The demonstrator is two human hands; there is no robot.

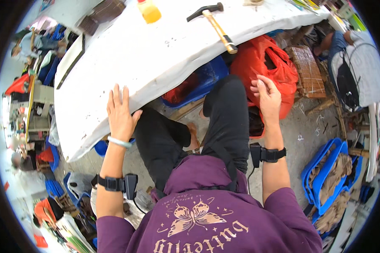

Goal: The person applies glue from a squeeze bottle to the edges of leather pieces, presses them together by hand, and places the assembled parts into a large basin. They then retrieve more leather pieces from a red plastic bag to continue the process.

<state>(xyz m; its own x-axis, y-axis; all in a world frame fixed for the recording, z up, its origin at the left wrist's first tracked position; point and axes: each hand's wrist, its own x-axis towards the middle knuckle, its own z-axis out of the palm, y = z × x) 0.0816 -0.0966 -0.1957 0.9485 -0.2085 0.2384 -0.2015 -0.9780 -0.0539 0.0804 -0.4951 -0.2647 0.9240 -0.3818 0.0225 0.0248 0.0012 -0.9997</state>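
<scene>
My left hand (121, 110) lies flat at the near edge of the white-covered table (126, 55), fingers stretched out and nothing in its grasp. A pale bangle (119, 142) circles that wrist. To the right, my right hand (267, 99) is raised beside a red plastic bag (283, 63), its fingers curled in toward the thumb. Whatever it may pinch is too small to make out. A hammer (215, 26) with a dark head and light wooden handle rests on the table, its handle end over the edge. Farther back stands a yellow bottle (149, 12).
Under the table edge sits a blue bin (211, 78) near my knees. Blue crates (325, 177) with brown material stand on the floor at right, below a bundled brown stack (307, 69). A dark-edged board (70, 61) lies at the table's left. Other people work at far left.
</scene>
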